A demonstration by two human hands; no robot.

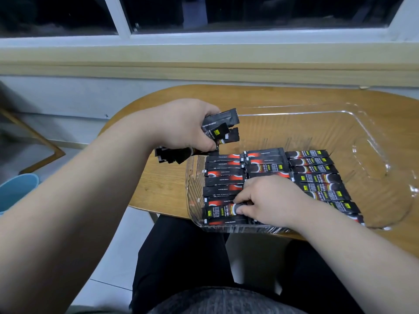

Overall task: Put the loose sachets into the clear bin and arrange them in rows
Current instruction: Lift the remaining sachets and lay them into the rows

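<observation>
Head, sachets [224, 125] in left grip [181, 125] (beside bin [340, 112])

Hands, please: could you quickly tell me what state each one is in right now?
Left hand: closed, gripping a bundle of sachets.
Right hand: pinching one sachet in the bin.

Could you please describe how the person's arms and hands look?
The left arm and right arm are bare, with no sleeves in view. The left hand and right hand show no gloves, rings or watch.
</observation>
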